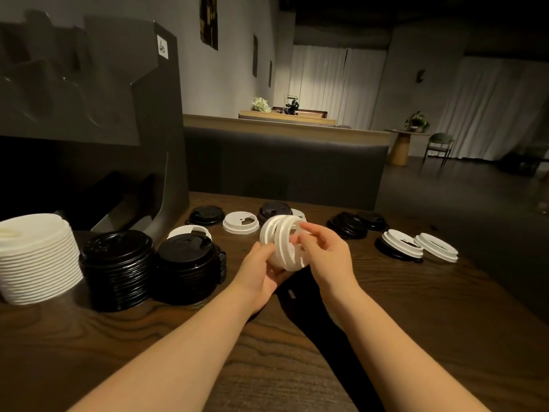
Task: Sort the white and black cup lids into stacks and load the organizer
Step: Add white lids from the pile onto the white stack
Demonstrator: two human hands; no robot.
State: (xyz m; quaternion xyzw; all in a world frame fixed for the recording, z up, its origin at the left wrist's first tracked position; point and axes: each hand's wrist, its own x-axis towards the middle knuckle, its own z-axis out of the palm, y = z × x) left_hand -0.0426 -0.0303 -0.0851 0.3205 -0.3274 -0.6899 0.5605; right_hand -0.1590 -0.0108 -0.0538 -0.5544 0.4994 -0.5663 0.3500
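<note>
Above the middle of the table my left hand (261, 270) cups a small bunch of white lids (280, 239) from below, and my right hand (325, 252) pinches their right edge. The lids are tilted on edge and fanned apart. A tall white lid stack (35, 257) stands at the far left. Two black lid stacks (117, 269) (187, 267) stand beside it. Loose lids lie farther back: a white lid (240, 223), black lids (206, 215) (352, 224), and two white lids (435, 246) at the right. The black organizer (89, 114) rises at the back left.
The dark wooden table (267, 367) has bare room in front of my arms. A dark bench back (282, 162) runs behind the table's far edge. The table's right edge falls away to open floor with a chair and a round side table far off.
</note>
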